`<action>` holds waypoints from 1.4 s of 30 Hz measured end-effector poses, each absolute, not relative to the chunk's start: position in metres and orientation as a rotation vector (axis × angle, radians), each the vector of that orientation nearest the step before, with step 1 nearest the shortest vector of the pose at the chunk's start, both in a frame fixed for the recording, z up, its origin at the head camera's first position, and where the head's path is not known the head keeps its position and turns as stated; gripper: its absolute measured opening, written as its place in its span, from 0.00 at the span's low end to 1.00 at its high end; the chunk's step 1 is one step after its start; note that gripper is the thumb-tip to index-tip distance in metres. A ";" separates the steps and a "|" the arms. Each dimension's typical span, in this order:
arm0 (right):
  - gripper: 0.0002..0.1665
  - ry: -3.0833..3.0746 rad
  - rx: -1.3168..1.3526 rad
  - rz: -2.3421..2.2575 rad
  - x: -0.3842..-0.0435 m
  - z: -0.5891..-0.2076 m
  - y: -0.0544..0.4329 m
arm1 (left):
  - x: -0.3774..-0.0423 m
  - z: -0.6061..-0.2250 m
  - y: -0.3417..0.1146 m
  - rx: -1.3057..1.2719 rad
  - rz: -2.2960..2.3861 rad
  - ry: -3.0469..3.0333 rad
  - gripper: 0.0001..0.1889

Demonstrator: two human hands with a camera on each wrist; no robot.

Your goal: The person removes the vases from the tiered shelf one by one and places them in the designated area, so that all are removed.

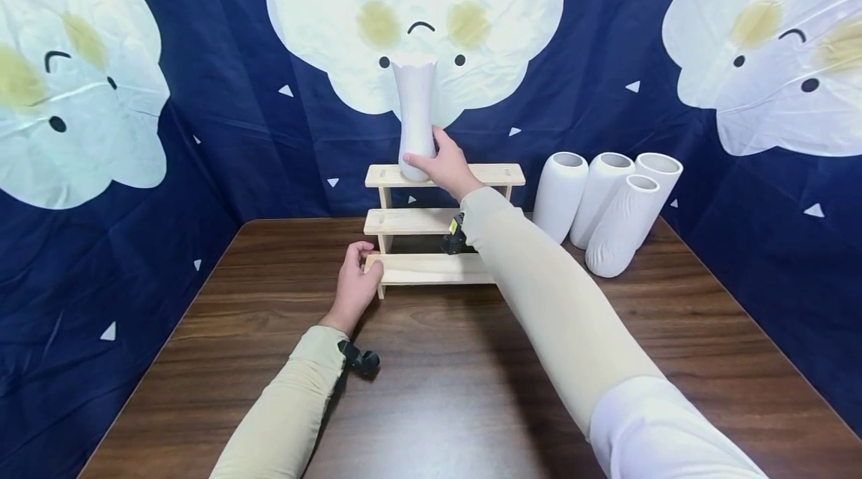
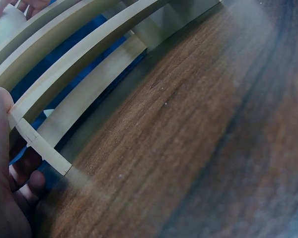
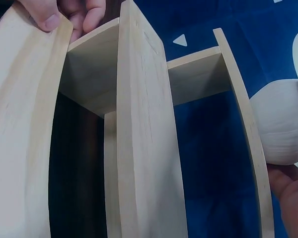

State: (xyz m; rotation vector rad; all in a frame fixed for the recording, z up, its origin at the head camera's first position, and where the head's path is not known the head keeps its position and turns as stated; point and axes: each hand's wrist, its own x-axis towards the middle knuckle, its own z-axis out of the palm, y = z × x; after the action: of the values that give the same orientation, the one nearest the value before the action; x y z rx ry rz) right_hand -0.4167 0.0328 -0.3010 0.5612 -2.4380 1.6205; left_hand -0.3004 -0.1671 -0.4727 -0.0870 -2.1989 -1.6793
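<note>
A white vase (image 1: 414,101) with a scalloped rim stands upright at the left part of the top step of a three-tier wooden stand (image 1: 438,268). My right hand (image 1: 450,165) grips the vase low down, its thumb across the front. In the right wrist view, the vase's base (image 3: 275,124) meets the top board's edge; whether it bears its full weight there I cannot tell. My left hand (image 1: 355,278) pinches the left end of the bottom step, with the thumb on top and fingers behind the side panel, as the left wrist view shows near the stand's leg (image 2: 49,153).
Several white vases stand close together right of the stand, among them a smooth one (image 1: 560,194) and a shorter, leaning, swirl-ribbed one (image 1: 621,228). The brown wooden table (image 1: 269,359) ends at a dark blue curtain (image 1: 222,127) printed with white clouds.
</note>
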 end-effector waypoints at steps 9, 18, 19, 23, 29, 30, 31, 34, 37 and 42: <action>0.46 -2.444 0.565 1.571 -0.401 -0.300 0.046 | -0.299 -0.471 -0.166 -0.082 -1.669 -2.200 0.19; 0.47 -2.394 0.538 1.517 -0.382 -0.303 0.062 | -0.299 -0.471 -0.167 -0.077 -1.665 -2.195 0.19; 0.47 -2.391 0.534 1.518 -0.380 -0.303 0.064 | -0.299 -0.472 -0.167 -0.077 -1.663 -2.195 0.20; 0.46 -2.358 0.527 1.573 -0.369 -0.303 0.077 | -0.299 -0.472 -0.167 -0.080 -1.666 -2.191 0.19; 0.43 -2.289 0.518 1.612 -0.351 -0.304 0.108 | -0.300 -0.474 -0.166 -0.098 -1.649 -2.187 0.19; 0.43 -2.286 0.509 1.610 -0.348 -0.305 0.114 | -0.301 -0.475 -0.166 -0.100 -1.650 -2.183 0.19; 0.42 -2.282 0.501 1.614 -0.344 -0.306 0.121 | -0.301 -0.475 -0.166 -0.102 -1.648 -2.182 0.19; 0.42 -2.292 0.460 1.625 -0.333 -0.310 0.138 | -0.301 -0.476 -0.166 -0.099 -1.660 -2.170 0.19; 0.42 -2.305 0.428 1.613 -0.323 -0.314 0.154 | -0.301 -0.475 -0.167 -0.091 -1.659 -2.171 0.20; 0.43 -2.357 0.368 1.539 -0.310 -0.324 0.178 | -0.302 -0.475 -0.167 -0.088 -1.669 -2.176 0.19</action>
State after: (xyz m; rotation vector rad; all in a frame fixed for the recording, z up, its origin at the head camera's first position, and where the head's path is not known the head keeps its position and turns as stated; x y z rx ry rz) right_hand -0.3100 0.1776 -0.3239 0.3675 -2.3565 1.5386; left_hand -0.3019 -0.1671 -0.4753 -0.0880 -2.1763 -1.6686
